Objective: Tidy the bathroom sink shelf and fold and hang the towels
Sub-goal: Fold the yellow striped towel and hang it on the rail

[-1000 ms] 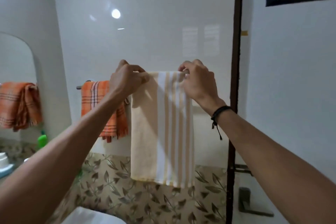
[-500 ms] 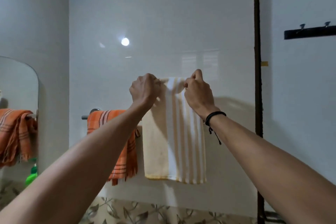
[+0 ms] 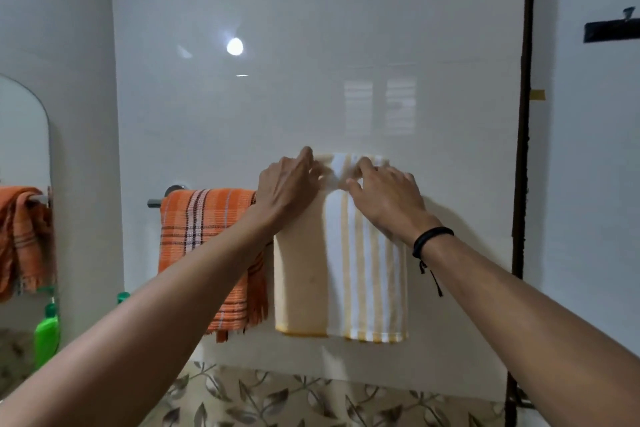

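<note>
A cream towel with white and yellow stripes [image 3: 341,274] hangs folded against the white tiled wall, right of an orange plaid towel [image 3: 207,250] draped over a metal towel bar [image 3: 157,202]. My left hand [image 3: 285,189] grips the striped towel's top left corner. My right hand [image 3: 384,196], a black cord on its wrist, pinches the top edge a little to the right. The bar behind the striped towel is hidden.
A mirror [image 3: 24,156] at far left reflects the orange towel. A green bottle [image 3: 46,333] stands below it. A dark door frame [image 3: 521,149] runs down the right side, with a black hook rail [image 3: 611,31] beyond. Leaf-patterned tiles [image 3: 311,402] line the lower wall.
My hands have drawn closer together on the striped towel's top edge and lowered it to the level of the bar. The view shifted left and down slightly.
</note>
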Demonstrator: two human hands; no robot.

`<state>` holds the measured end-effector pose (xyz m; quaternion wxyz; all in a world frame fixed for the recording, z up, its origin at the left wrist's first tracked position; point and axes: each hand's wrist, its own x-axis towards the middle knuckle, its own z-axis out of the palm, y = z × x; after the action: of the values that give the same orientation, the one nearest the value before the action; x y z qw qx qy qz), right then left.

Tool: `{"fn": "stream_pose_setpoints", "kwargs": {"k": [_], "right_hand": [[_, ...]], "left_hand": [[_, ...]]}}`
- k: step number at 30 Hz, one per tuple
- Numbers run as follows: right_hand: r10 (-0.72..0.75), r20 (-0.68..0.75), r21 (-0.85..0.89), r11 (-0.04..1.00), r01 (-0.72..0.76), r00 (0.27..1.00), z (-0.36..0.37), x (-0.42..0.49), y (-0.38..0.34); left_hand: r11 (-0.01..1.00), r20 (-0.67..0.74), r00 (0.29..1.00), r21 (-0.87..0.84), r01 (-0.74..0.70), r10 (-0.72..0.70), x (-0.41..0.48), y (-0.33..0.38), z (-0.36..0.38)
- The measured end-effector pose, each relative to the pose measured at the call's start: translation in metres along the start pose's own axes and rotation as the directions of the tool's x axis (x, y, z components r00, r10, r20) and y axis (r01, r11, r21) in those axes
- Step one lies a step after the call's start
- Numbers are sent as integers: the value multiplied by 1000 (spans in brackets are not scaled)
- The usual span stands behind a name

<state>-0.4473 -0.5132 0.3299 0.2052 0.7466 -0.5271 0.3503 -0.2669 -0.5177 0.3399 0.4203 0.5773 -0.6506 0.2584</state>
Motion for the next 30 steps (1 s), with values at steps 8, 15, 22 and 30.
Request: {"fn": "stream_pose_setpoints", "kwargs": {"k": [8, 15, 22, 30], "right_hand": [[89, 283, -13, 996, -89, 955, -9, 0, -1], [-3, 27, -34, 999, 3, 1000, -3, -8, 0], [185, 409, -37, 982, -186, 894, -15, 5, 1], [-16, 210, 108, 994, -7, 978, -3, -13, 12]], "left_hand": [[974, 600, 783, -25, 223, -164, 2, -6, -9], [976, 448, 889, -216, 6, 94, 3, -13, 3], [987, 538, 842, -112, 114, -37, -2, -5, 0], [999, 370, 928, -23, -39, 45, -20, -6, -11]]}}
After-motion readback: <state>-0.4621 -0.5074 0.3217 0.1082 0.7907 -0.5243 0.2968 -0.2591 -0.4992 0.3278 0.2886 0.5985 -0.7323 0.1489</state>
